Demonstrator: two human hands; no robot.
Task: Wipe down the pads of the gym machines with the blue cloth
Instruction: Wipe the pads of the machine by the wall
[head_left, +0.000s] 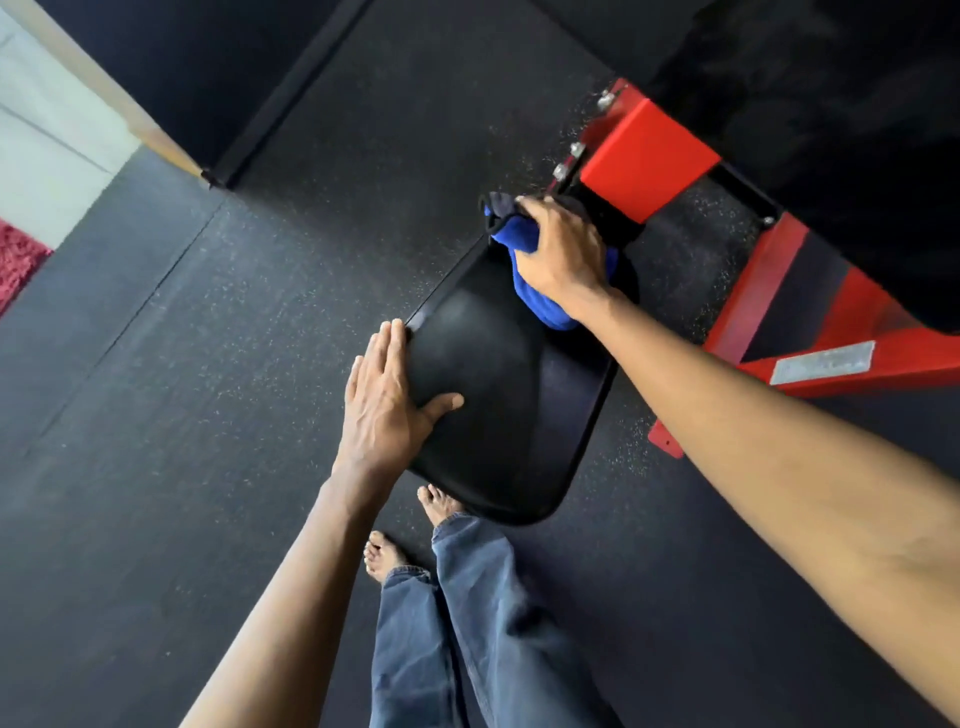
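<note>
A black seat pad (509, 395) of a red-framed gym machine sits in the middle of the view, above the floor. My right hand (561, 254) is closed on the blue cloth (535, 291) and presses it onto the pad's far end, close to the red frame. Part of the cloth bunches out past my fingers and part trails under my wrist. My left hand (387, 400) lies flat on the pad's left edge, fingers together and thumb spread onto the top surface. It holds nothing.
The red steel frame (649, 156) with bolts rises just behind the pad and runs along the floor to the right. Black speckled rubber flooring (208, 415) surrounds everything. My bare feet (441, 506) and jeans stand at the pad's near end. A red rug (15, 260) lies far left.
</note>
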